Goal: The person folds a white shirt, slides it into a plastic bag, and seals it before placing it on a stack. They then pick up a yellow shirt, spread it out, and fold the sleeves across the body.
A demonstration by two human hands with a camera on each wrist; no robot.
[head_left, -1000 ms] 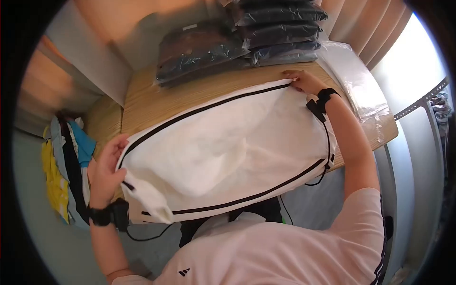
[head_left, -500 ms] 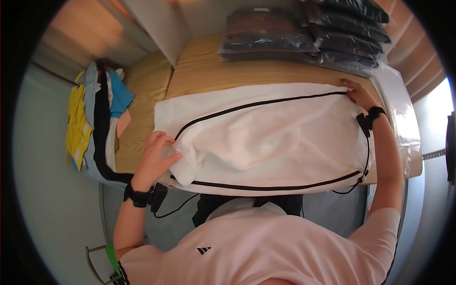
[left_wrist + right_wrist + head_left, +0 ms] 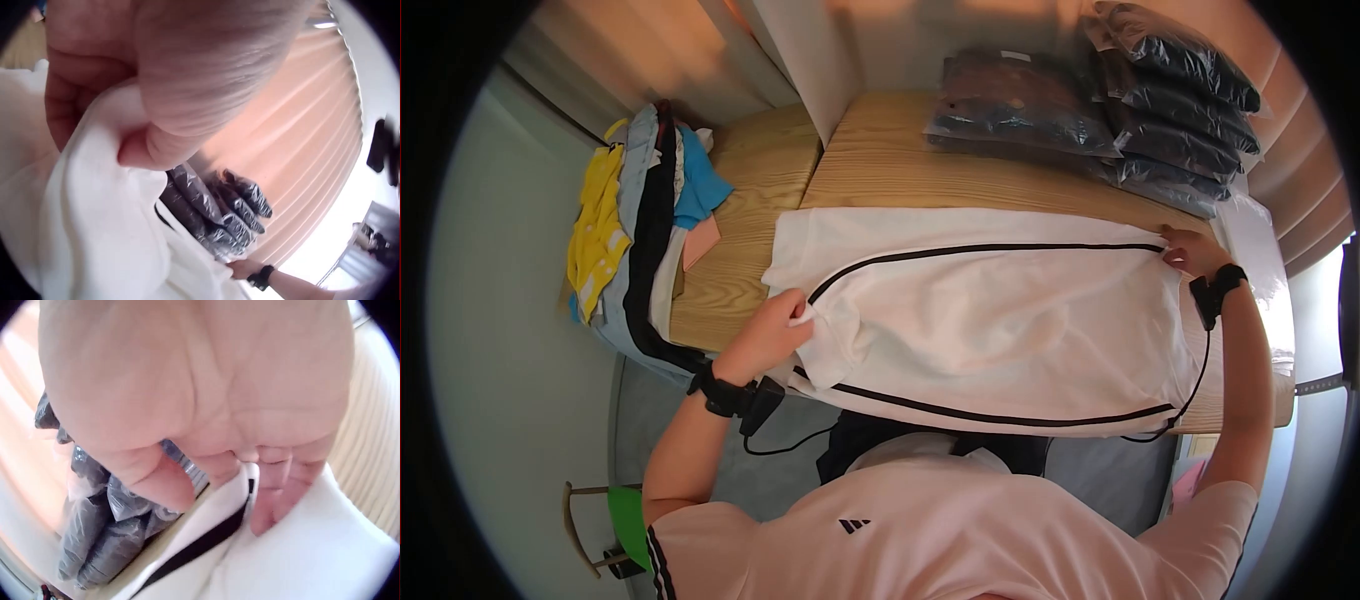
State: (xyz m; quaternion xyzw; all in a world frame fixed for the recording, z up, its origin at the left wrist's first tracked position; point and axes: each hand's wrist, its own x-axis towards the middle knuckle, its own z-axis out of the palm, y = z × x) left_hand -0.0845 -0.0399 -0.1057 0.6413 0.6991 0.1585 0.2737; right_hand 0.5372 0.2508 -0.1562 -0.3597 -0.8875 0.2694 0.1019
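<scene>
A white garment (image 3: pixel 1020 320) with black stripes lies spread over the wooden table, its middle rumpled. At its left end my left hand (image 3: pixel 772 325) pinches a bunched fold of the white cloth; up close in the left wrist view, the thumb (image 3: pixel 147 150) presses that fold against curled fingers. My right hand (image 3: pixel 1197 255) grips the garment's far right corner, where the upper black stripe (image 3: pixel 1000 248) ends. In the right wrist view the cloth edge with the stripe (image 3: pixel 200 540) runs up into the fingers of the right hand (image 3: pixel 206 425).
Dark folded clothes in clear plastic bags (image 3: pixel 1025 105) are stacked at the back right of the wooden table (image 3: pixel 880 165). Clear plastic sheeting (image 3: pixel 1250 235) lies along the right side. A heap of clothes (image 3: pixel 625 220), yellow, blue and black, hangs over the left edge.
The garment's left part has come down flatter on the table, its far edge now lying beyond the upper stripe. My left fingers have closed on the fold. The head view has swung left.
</scene>
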